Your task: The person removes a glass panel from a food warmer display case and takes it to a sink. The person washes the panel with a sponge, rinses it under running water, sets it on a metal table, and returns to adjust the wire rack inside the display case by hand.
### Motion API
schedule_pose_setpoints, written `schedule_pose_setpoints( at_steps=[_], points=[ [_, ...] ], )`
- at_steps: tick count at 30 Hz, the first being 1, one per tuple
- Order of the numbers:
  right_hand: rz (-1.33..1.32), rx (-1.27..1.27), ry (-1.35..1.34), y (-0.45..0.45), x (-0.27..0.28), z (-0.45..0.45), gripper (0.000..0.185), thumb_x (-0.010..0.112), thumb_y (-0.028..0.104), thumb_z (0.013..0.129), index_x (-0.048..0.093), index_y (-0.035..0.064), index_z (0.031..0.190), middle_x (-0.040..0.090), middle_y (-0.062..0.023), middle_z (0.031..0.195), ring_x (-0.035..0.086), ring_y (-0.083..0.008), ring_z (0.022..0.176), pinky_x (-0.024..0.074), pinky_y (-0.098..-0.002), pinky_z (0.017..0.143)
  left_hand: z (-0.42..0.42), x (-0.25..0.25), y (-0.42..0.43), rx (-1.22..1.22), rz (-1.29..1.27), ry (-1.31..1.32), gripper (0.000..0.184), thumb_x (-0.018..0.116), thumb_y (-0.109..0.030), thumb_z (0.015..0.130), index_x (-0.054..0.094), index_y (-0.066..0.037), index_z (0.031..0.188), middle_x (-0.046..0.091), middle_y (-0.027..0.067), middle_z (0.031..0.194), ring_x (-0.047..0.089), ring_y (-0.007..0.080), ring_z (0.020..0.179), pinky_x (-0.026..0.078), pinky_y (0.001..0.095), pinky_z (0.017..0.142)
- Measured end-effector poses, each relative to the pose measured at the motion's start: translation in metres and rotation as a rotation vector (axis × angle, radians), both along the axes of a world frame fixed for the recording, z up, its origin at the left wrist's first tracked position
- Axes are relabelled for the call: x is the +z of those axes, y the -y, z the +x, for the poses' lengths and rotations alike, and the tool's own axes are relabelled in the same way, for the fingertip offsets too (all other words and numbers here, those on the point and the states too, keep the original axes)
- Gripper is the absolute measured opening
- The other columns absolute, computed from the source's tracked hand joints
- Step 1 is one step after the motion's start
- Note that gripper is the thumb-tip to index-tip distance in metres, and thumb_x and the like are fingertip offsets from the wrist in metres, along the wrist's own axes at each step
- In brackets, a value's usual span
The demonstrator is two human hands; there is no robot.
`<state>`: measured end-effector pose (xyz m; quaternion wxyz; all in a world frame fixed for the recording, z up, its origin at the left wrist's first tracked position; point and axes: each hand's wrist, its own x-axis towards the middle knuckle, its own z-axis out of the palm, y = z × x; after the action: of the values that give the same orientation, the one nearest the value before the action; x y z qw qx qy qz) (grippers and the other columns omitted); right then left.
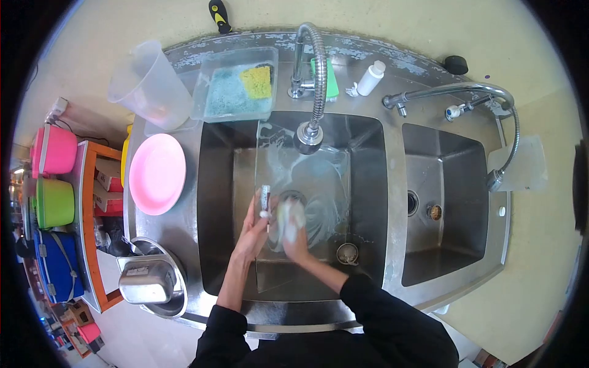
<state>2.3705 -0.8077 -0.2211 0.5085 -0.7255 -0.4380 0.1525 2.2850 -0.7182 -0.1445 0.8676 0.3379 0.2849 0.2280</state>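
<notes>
A clear flat panel (331,211), smeared with suds, stands or lies in the large sink basin (224,257). My left hand (250,236) is closed at its left edge, beside a small light piece with dark markings (265,197). My right hand (296,245) is closed round a soapy pale sponge (289,218), pressed to the panel's middle. Motion blurs the sponge and part of this hand. Above the panel hangs the spray head (309,136) of a flexible faucet.
Behind the basin are a tub of suds (230,98) with a yellow sponge (256,82), a clear pitcher (150,86) and a white bottle (371,78). A pink plate (157,175) and metal pans (147,282) sit left. A second basin (454,245) lies right.
</notes>
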Motion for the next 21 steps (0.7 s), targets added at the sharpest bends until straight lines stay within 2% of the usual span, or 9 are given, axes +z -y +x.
schedule_pose_setpoints(
  at_steps=[1, 3, 5, 7, 10, 13, 16, 17, 21],
  points=[
    [-0.095, -0.157, 0.045, -0.015, 0.001, 0.008, 0.044, 0.046, 0.010, 0.077, 0.038, 0.0009, 0.120, 0.040, -0.0277, 0.119, 0.033, -0.0427, 0.114, 0.0280, -0.0456, 0.095, 0.000, 0.002, 0.000, 0.018, -0.064, 0.026, 0.060, 0.046, -0.022, 0.086, 0.014, -0.013, 0.136, 0.027, 0.0065, 0.135, 0.029, 0.0215, 0.123, 0.023, 0.0351, 0.100],
    [-0.273, -0.165, -0.450, -0.042, 0.033, 0.025, 0.045, 0.046, 0.009, 0.078, 0.036, 0.0004, 0.121, 0.040, -0.0273, 0.118, 0.034, -0.0427, 0.113, 0.0277, -0.0453, 0.095, 0.000, -0.003, 0.003, 0.009, -0.029, 0.007, 0.065, 0.033, -0.050, 0.086, 0.013, -0.014, 0.136, 0.025, 0.0041, 0.136, 0.026, 0.0219, 0.124, 0.021, 0.0395, 0.101],
    [-0.323, -0.117, -0.531, -0.043, 0.047, 0.011, 0.045, 0.048, 0.007, 0.077, 0.037, -0.0016, 0.120, 0.045, -0.0266, 0.111, 0.041, -0.0422, 0.105, 0.0320, -0.0462, 0.089, 0.004, 0.003, 0.004, 0.057, -0.095, 0.035, 0.070, 0.028, -0.057, 0.083, 0.012, -0.014, 0.136, 0.024, 0.0056, 0.136, 0.025, 0.0221, 0.124, 0.020, 0.0386, 0.101],
    [-0.101, -0.064, -0.054, -0.005, 0.024, -0.021, 0.040, 0.049, 0.006, 0.078, 0.042, -0.0028, 0.116, 0.047, -0.0252, 0.107, 0.044, -0.0411, 0.101, 0.0343, -0.0460, 0.086, 0.005, 0.002, 0.001, 0.028, -0.119, 0.130, 0.079, 0.021, -0.067, 0.078, 0.012, -0.014, 0.136, 0.023, 0.0089, 0.137, 0.024, 0.0238, 0.125, 0.018, 0.0360, 0.102],
    [-0.108, -0.080, 0.015, 0.032, 0.031, -0.032, 0.036, 0.047, 0.008, 0.080, 0.043, -0.0039, 0.115, 0.046, -0.0234, 0.111, 0.042, -0.0372, 0.105, 0.0322, -0.0404, 0.091, 0.003, 0.004, 0.001, 0.094, -0.269, 0.236, 0.077, 0.023, -0.067, 0.077, 0.017, -0.017, 0.136, 0.028, 0.0103, 0.135, 0.031, 0.0241, 0.120, 0.025, 0.0372, 0.098],
    [0.017, -0.468, -0.373, -0.013, 0.024, -0.015, 0.034, 0.045, 0.012, 0.083, 0.044, -0.0050, 0.112, 0.048, -0.0211, 0.108, 0.045, -0.0327, 0.102, 0.0336, -0.0379, 0.088, 0.002, 0.007, 0.002, 0.103, -0.366, 0.294, 0.077, 0.020, -0.069, 0.076, 0.018, -0.019, 0.135, 0.025, 0.0082, 0.137, 0.027, 0.0247, 0.123, 0.020, 0.0384, 0.101],
    [0.022, -0.318, -1.040, -0.042, 0.088, 0.005, 0.036, 0.043, 0.015, 0.085, 0.042, -0.0069, 0.114, 0.049, -0.0194, 0.108, 0.047, -0.0294, 0.100, 0.0340, -0.0363, 0.086, 0.003, 0.019, 0.006, 0.106, -0.367, 0.223, 0.076, 0.017, -0.069, 0.077, 0.018, -0.020, 0.135, 0.023, 0.0068, 0.138, 0.023, 0.0246, 0.125, 0.015, 0.0383, 0.103],
    [-0.121, -0.294, -0.396, -0.041, 0.073, -0.010, 0.038, 0.048, 0.014, 0.082, 0.042, -0.0049, 0.114, 0.049, -0.0194, 0.107, 0.047, -0.0302, 0.098, 0.0346, -0.0374, 0.085, 0.003, 0.019, 0.006, 0.096, -0.354, 0.216, 0.076, 0.016, -0.069, 0.077, 0.018, -0.020, 0.135, 0.023, 0.0068, 0.138, 0.023, 0.0245, 0.126, 0.015, 0.0382, 0.103],
    [-0.046, -0.133, 0.172, 0.011, 0.056, -0.038, 0.044, 0.059, 0.006, 0.071, 0.046, 0.0017, 0.112, 0.049, -0.0199, 0.106, 0.048, -0.0329, 0.097, 0.0369, -0.0403, 0.082, 0.004, 0.011, 0.003, 0.084, -0.370, 0.312, 0.075, 0.014, -0.068, 0.077, 0.018, -0.020, 0.135, 0.022, 0.0067, 0.138, 0.021, 0.0240, 0.126, 0.015, 0.0383, 0.103]
  ],
)
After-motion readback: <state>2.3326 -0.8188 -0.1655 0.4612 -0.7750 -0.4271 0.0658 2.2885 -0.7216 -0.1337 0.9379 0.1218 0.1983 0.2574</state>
